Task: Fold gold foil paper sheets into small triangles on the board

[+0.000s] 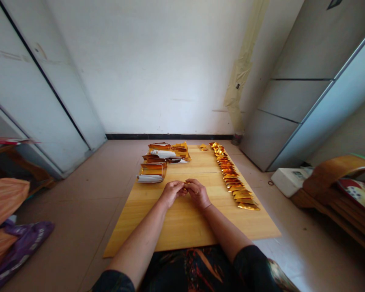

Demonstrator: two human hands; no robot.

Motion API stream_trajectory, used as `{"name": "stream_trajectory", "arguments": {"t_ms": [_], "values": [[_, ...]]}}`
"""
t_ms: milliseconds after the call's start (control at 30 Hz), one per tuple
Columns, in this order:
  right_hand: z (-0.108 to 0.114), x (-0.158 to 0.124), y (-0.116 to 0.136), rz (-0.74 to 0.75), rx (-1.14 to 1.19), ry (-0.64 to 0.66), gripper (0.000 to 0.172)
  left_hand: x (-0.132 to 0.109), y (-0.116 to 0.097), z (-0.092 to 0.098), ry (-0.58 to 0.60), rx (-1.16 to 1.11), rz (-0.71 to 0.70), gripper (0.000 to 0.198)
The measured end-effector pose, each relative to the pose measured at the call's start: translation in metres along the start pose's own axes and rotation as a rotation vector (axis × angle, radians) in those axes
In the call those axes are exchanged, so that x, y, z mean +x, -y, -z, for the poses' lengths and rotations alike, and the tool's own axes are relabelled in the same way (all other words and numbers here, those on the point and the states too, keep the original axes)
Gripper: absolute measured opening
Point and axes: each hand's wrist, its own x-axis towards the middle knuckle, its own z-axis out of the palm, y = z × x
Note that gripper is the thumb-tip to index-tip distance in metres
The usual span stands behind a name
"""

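Surface: wooden board (pixel 188 231) on tiled floor (pixel 63 231), white wall (pixel 158 69) ahead.
Left hand (pixel 170 194): curled nearly shut, pinching small gold foil piece (pixel 185 188).
Right hand (pixel 197 193): curled nearly shut on same piece.
Arms: forearms angled inward over board.
Beside hands: folded gold foil triangles (pixel 232 178) in row, right; gold foil stacks (pixel 153 170), left.

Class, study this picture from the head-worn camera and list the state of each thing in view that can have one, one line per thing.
Left hand, pinching a small gold foil piece
Right hand, closed on the same piece
Folded gold foil pieces, overlapping in a row
Gold foil bundles, stacked loosely with white paper
Wooden board, lying flat on the floor
White cabinet doors, shut
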Motion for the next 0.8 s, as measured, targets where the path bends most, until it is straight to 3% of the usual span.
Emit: {"name": "stream_trajectory", "arguments": {"t_ms": [100, 233, 300, 433, 533, 633, 800], "values": [[0.003, 0.000, 0.005, -0.053, 0.096, -0.022, 0.018, 0.002, 0.001, 0.000, -0.014, 0.062, -0.038, 0.035], [0.012, 0.006, 0.005, -0.282, 0.199, -0.066, 0.020, 0.005, 0.004, 0.002, -0.030, 0.245, -0.104, 0.031], [0.017, 0.012, 0.001, -0.357, 0.158, 0.003, 0.025, 0.006, 0.005, 0.003, -0.032, 0.337, -0.132, 0.028], [0.028, 0.024, -0.002, -0.301, 0.013, 0.202, 0.013, 0.005, 0.004, 0.001, -0.043, 0.457, -0.165, 0.019], [0.031, 0.028, 0.002, -0.214, -0.134, 0.271, 0.018, 0.004, 0.002, -0.001, -0.062, 0.529, -0.194, 0.014], [0.030, 0.026, 0.004, -0.106, -0.297, 0.292, 0.020, 0.005, 0.003, 0.000, -0.053, 0.611, -0.256, 0.014], [0.022, 0.014, 0.001, 0.041, -0.513, 0.250, 0.017, 0.014, 0.009, 0.008, -0.006, 0.854, -0.498, 0.024]]}}
